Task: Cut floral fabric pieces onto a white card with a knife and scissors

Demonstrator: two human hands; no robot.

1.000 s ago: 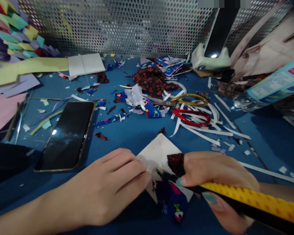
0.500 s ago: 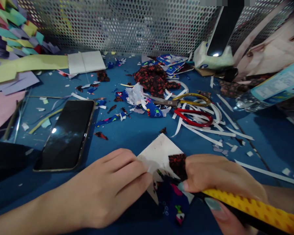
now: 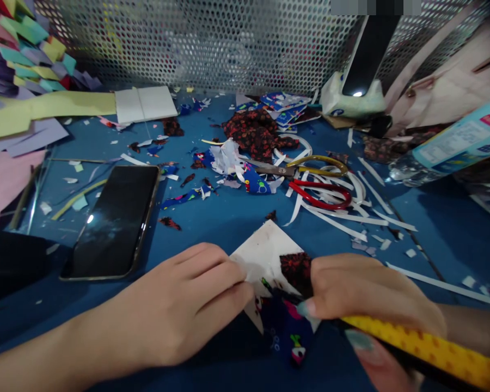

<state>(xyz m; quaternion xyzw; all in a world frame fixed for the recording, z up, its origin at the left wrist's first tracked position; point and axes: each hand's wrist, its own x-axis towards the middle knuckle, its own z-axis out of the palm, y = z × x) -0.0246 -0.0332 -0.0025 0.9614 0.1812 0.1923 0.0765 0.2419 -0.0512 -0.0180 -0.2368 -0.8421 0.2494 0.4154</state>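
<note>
A white square card (image 3: 265, 245) lies cornerwise in front of me, with blue patterned fabric (image 3: 288, 332) over its near part and a dark red-flowered scrap (image 3: 296, 268) at its right. My left hand (image 3: 188, 305) grips the card's left edge, fingers pressed together; the fingertips partly hide it. In my right hand (image 3: 367, 299) is a tool with a yellow and black handle (image 3: 424, 343), its dark thin tip against the fabric on the card. The right fingers are closed round it, beside the flowered scrap.
A phone (image 3: 114, 223) lies at the left. Beyond the card are red and yellow-handled scissors (image 3: 322, 193), white strips and fabric scraps (image 3: 251, 130). A bottle (image 3: 453, 144) lies right; a perforated metal panel (image 3: 212, 43) stands behind. Coloured papers (image 3: 36, 109) lie far left.
The view has shifted slightly. Both hands keep nearly the same places on the card, and the tool's dark tip stays at the fabric.
</note>
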